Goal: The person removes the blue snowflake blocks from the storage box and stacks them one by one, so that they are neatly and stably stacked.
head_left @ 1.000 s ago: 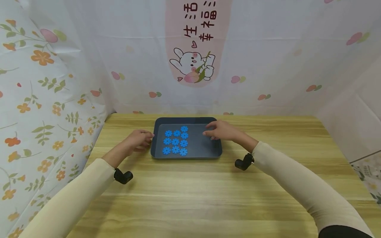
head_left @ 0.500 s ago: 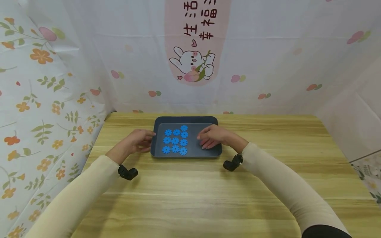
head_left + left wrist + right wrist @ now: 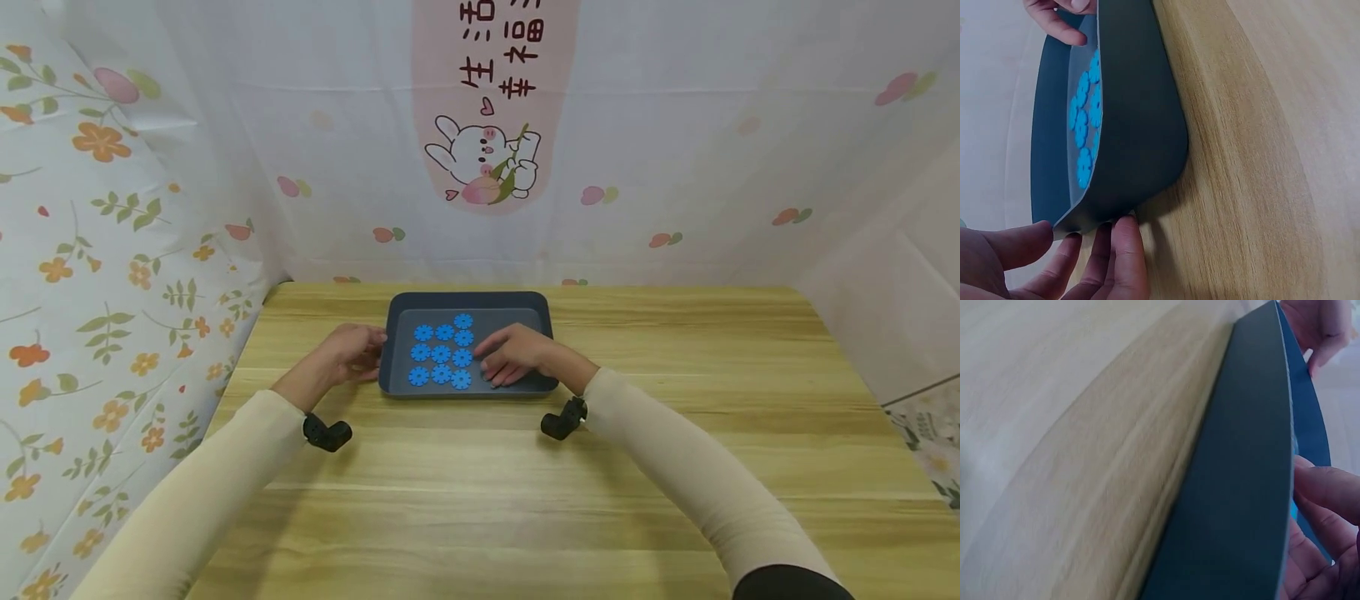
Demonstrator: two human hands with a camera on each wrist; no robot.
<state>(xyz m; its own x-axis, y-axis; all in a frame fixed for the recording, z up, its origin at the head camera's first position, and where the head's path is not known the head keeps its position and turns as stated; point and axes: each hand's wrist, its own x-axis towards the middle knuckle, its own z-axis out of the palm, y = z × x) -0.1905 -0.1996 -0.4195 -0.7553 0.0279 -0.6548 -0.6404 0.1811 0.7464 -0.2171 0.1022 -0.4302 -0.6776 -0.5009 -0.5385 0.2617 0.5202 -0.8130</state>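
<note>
A dark tray [image 3: 517, 315] lies on the table with several flat blue notched discs [image 3: 441, 354] grouped in its left and middle part. At its left end my left hand [image 3: 351, 354] grips the wall; in the left wrist view the thumb of that hand [image 3: 1085, 265] is at the rim and the fingers touch the outside of the tray [image 3: 1141, 100]. My right hand [image 3: 517, 354] is over the tray's right half, fingers loosely bent, a fingertip beside the rightmost discs. In the right wrist view the tray wall [image 3: 1235, 462] partly hides this hand [image 3: 1325, 544]; no disc shows in it.
The tray stands near the back of a wooden table [image 3: 480, 500]. Behind it hangs a white printed cloth [image 3: 675, 167], and a flowered cloth [image 3: 112, 275] borders the left side. A small black device [image 3: 327, 433] sits at the left wrist, another [image 3: 564, 418] at the right.
My right hand has come from the tray's right edge leftward and nearer the front, close to the discs. My left hand stays at the left end; the discs look unmoved.
</note>
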